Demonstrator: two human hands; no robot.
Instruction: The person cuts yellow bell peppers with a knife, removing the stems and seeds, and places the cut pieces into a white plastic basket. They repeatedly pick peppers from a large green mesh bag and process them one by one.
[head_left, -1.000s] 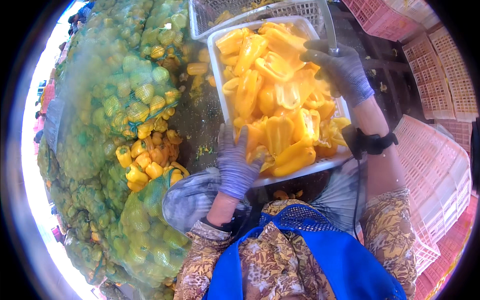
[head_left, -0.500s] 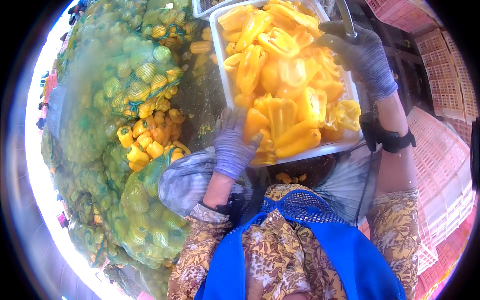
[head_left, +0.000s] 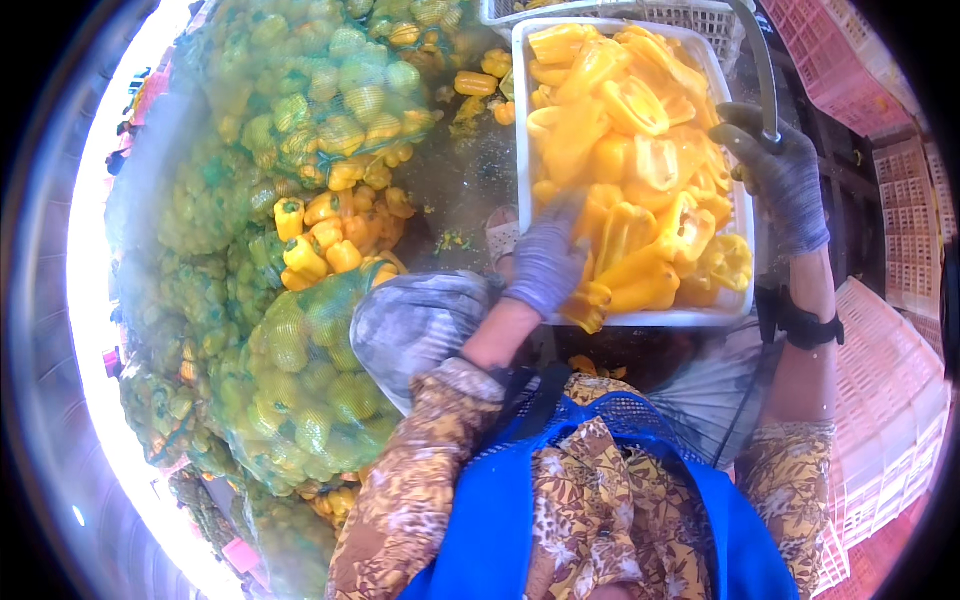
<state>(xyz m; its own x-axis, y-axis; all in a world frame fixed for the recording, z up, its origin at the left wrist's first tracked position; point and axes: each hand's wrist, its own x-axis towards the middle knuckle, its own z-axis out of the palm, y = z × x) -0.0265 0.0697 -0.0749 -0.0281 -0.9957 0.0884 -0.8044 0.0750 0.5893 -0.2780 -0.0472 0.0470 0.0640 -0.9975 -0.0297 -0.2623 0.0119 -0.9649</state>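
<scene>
Both gloved hands' grip on white tray [head_left: 528,110] of yellow peppers [head_left: 630,160], long axis pointing away

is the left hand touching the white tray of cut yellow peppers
Touching. The head view shows the gloved left hand gripping the near left rim of the white tray, fingers lying over the edge onto the pepper pieces.

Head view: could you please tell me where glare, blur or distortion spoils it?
Head view: blown-out glare along the left rim beside the net sacks; fisheye bends the pink crates at the right; the tray of cut peppers is bright and soft in detail.
</scene>
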